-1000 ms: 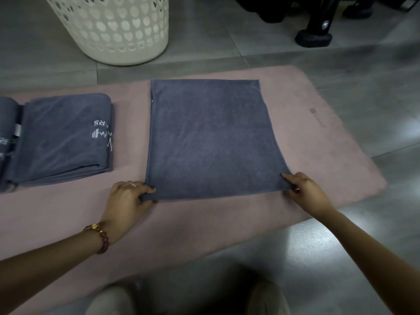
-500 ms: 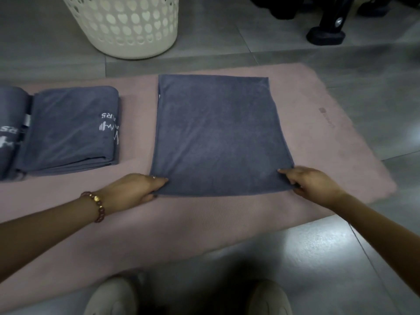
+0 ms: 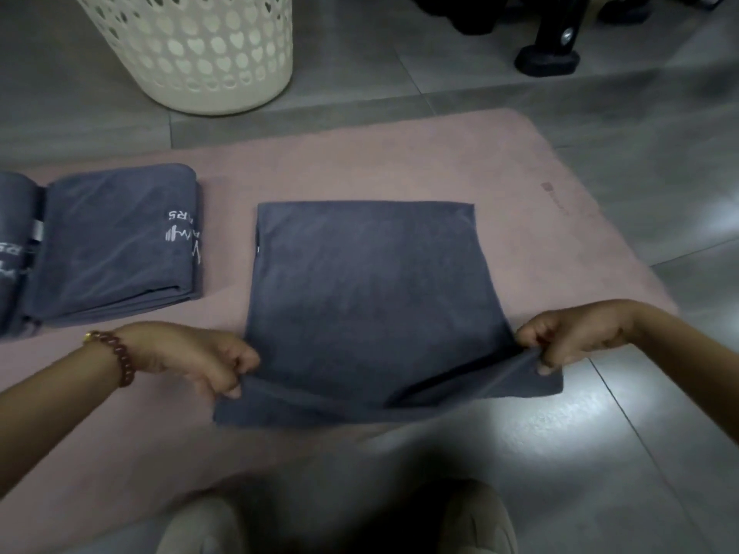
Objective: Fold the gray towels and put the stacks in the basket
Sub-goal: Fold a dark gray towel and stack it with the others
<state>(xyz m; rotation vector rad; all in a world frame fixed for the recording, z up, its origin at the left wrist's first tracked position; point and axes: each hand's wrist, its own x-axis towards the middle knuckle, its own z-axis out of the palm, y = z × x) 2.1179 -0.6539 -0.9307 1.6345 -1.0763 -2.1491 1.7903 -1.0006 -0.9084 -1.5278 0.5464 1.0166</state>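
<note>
On the pink mat [image 3: 360, 153] lies the half-folded gray towel [image 3: 368, 289], its far edge flat and square, its near edge raised by both hands. We see the left hand [image 3: 200, 353], with a beaded bracelet [image 3: 120, 357] at the wrist, pinching the near left corner, and the right hand [image 3: 572, 333] pinching the near right corner likewise. Near the right hand a dark gap shows between the layers, so we judge that the layers part there and may not all be in the pinch. We take the step in hand to be the next fold, near edge carried over to far edge. To do it well we would gather every layer at each corner first, keep the edge taut between the two hands, lift both corners to the same height, and lay them down exactly on the far corners, then press the new crease flat. A slack middle or an uneven carry would likely leave a skewed packet that stacks poorly. To the left, near this towel, a folded towel [image 3: 116, 241] with white lettering rests on the mat, just beside a second folded towel [image 3: 16, 249] at the frame's edge. Beyond the mat, the white perforated basket [image 3: 192, 54] stands on the gray floor [image 3: 600, 453]; we cannot see what it holds
</note>
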